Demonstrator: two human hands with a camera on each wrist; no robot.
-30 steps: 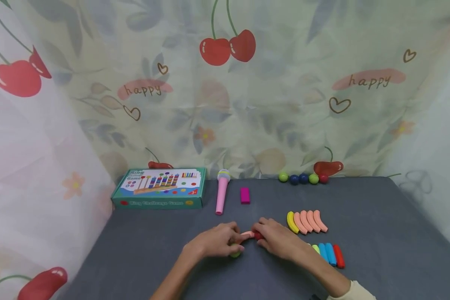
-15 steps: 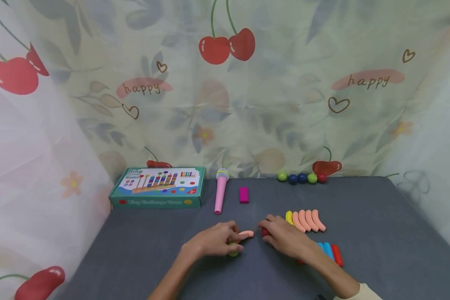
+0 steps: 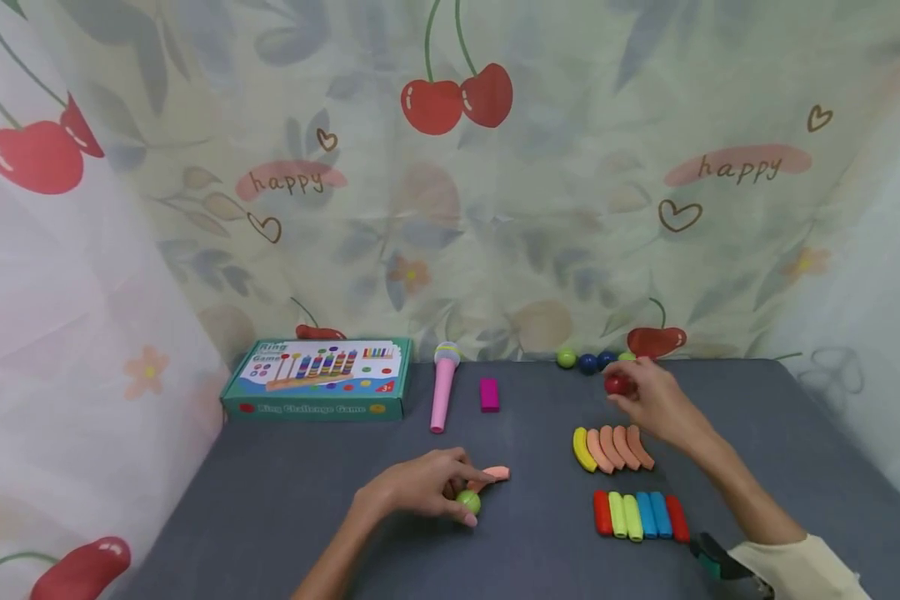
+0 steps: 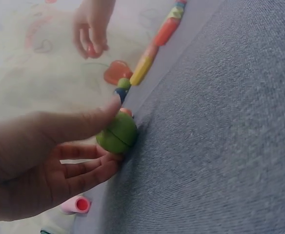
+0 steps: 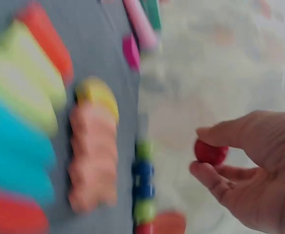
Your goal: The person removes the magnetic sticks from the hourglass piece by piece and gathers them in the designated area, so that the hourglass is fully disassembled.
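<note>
My left hand (image 3: 417, 486) stays low at the middle of the table, its thumb and fingers around a green ball (image 3: 468, 502). A groove runs across that ball (image 4: 118, 134) in the left wrist view. Against the ball lies a curved pink piece (image 3: 498, 473), with the left index finger over it. Raised over the right part of the table, my right hand (image 3: 658, 405) pinches a red ball (image 5: 211, 152) between thumb and fingertips. Behind it is a row of balls: a green ball (image 3: 566, 358), two blue balls (image 3: 588, 363) and another green one, partly hidden by the hand.
A yellow curved piece (image 3: 584, 450) and several pink curved pieces (image 3: 621, 448) lie side by side at right. Nearer stand red, yellow-green and blue straight pieces (image 3: 651, 515). Farther back are a game box (image 3: 315, 379), a pink toy microphone (image 3: 442, 392) and a magenta block (image 3: 489, 395).
My right hand has lifted the red ball away from the pink piece and carried it right and back toward the row of balls. The left hand has hardly moved.
</note>
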